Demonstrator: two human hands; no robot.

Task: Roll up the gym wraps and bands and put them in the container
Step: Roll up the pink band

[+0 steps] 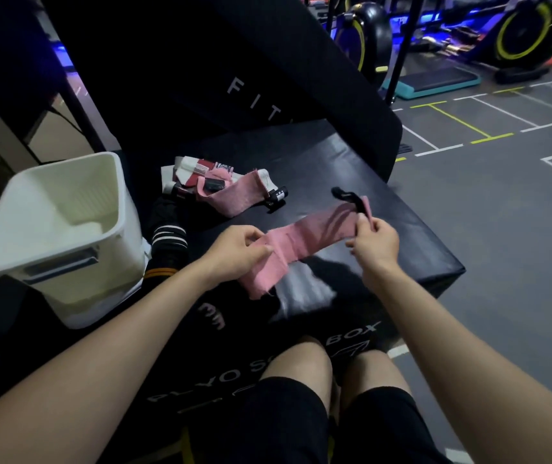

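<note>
Pink wrap (304, 241) is held stretched above the black plyo box (385, 236), pinched by left hand (239, 251) and right hand (375, 242) (one at each end); white container (67, 229) stands left.

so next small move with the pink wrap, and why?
Probably start rolling from the left end. The pink wrap is stretched flat between both hands above the black plyo box, not yet rolled: the left hand pinches one end, the right hand the end with the black loop. The white container waits at left.
</note>
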